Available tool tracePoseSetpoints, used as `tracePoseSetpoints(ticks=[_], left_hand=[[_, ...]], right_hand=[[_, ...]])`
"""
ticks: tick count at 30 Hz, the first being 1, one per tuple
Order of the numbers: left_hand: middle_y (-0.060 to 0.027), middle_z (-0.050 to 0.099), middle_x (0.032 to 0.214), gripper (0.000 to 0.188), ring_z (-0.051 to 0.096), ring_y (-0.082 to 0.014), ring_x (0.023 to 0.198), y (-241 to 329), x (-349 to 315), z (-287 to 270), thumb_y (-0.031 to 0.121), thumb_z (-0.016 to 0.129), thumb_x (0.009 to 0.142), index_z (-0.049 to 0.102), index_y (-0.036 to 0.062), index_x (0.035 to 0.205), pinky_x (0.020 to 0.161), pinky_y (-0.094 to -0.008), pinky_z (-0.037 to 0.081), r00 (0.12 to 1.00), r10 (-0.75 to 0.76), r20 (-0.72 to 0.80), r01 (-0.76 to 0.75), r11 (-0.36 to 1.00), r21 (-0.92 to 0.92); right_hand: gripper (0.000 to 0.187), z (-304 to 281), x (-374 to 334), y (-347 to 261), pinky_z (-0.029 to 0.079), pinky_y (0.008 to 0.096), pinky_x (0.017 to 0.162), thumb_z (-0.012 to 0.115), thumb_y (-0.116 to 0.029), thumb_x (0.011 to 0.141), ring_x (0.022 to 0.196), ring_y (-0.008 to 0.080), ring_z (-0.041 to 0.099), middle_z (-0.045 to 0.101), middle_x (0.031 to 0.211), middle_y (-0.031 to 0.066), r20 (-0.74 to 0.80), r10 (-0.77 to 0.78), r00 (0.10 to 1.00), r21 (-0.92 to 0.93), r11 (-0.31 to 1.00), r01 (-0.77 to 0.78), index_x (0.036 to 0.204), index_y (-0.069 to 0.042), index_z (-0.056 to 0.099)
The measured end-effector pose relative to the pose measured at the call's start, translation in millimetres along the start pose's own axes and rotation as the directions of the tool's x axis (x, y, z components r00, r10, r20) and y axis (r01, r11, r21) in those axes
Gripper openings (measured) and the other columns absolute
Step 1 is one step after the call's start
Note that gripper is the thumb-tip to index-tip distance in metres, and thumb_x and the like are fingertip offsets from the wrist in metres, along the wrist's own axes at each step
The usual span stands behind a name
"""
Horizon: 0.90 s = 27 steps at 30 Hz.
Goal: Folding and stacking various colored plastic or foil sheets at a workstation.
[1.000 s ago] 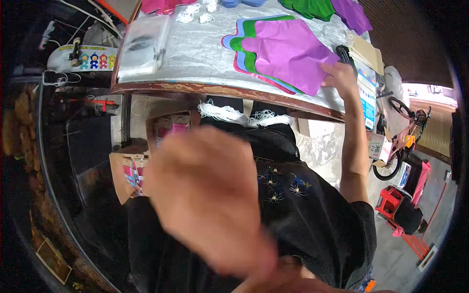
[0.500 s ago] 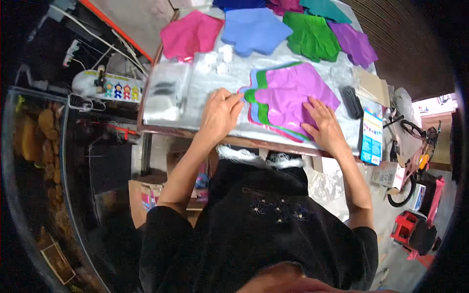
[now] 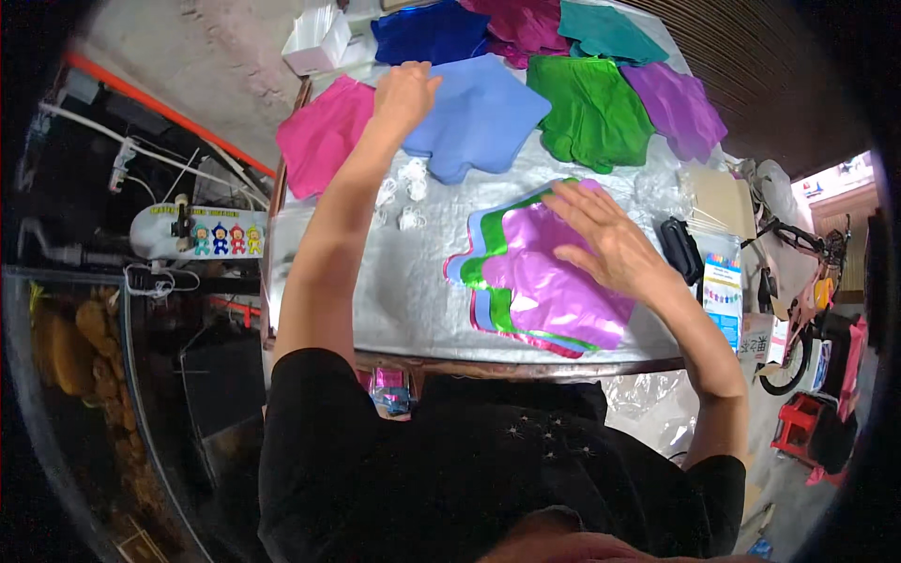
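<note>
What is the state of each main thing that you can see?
Left hand: near light blue material, contact unclear
Right hand: open, over layered sheets
Layered sheets: overlapping, purple uppermost
Light blue material: spread out
Green material: spread out, wrinkled
White cords: bundled

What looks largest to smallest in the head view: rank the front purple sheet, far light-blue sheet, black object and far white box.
Front purple sheet and far light-blue sheet: too alike to rank, partly hidden
Far white box
Black object
</note>
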<state>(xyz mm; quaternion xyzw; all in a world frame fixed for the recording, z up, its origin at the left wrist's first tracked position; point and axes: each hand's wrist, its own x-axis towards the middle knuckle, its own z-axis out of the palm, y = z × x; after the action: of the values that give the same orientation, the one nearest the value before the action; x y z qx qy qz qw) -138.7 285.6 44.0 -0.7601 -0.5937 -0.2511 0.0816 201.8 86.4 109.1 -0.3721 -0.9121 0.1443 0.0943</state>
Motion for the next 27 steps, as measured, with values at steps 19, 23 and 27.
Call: tracePoseSetpoints(ticks=[19, 23, 27], left_hand=[[-0.0113, 0.071, 0.098, 0.032, 0.07, -0.0328, 0.093, -8.2, 89.8, 78.7, 0.04, 0.078, 0.085, 0.078, 0.0074, 0.09, 0.077, -0.0465, 0.058, 0.989, 0.125, -0.08, -0.116, 0.987, 0.115], [-0.0169, 0.074, 0.094, 0.031, 0.073, -0.0362, 0.09, 1.6, 107.3, 93.9, 0.038, 0.078, 0.084, 0.078, 0.0067, 0.087, 0.08, -0.0446, 0.06, 0.999, 0.026, 0.02, -0.029, 0.987, 0.158], [-0.0206, 0.075, 0.09, 0.029, 0.075, -0.0382, 0.087, 3.6, 111.6, 103.2, 0.034, 0.078, 0.084, 0.077, 0.005, 0.084, 0.08, -0.0451, 0.061, 0.999, -0.036, 0.026, 0.035, 0.997, 0.064]], right_hand=[[0.056, 62.1, 136.7, 97.1, 0.028, 0.0531, 0.123, 0.066, -0.028, 0.098, 0.148, 0.0324, 0.039, 0.046, 0.157, 0.0122, -0.057, -0.056, 0.997, -0.023, 0.998, 0.055, 0.147, -0.007, 0.051], [0.056, 63.0, 136.8, 101.7, 0.028, 0.0533, 0.123, 0.067, -0.027, 0.097, 0.148, 0.032, 0.039, 0.047, 0.157, 0.0113, -0.057, -0.03, 0.998, -0.009, 1.0, 0.029, 0.147, -0.007, 0.051], [0.056, 64.2, 138.5, 108.1, 0.028, 0.0536, 0.123, 0.066, -0.029, 0.097, 0.148, 0.032, 0.039, 0.047, 0.157, 0.0112, -0.064, -0.051, 0.997, -0.007, 0.999, 0.051, 0.147, -0.007, 0.051]])
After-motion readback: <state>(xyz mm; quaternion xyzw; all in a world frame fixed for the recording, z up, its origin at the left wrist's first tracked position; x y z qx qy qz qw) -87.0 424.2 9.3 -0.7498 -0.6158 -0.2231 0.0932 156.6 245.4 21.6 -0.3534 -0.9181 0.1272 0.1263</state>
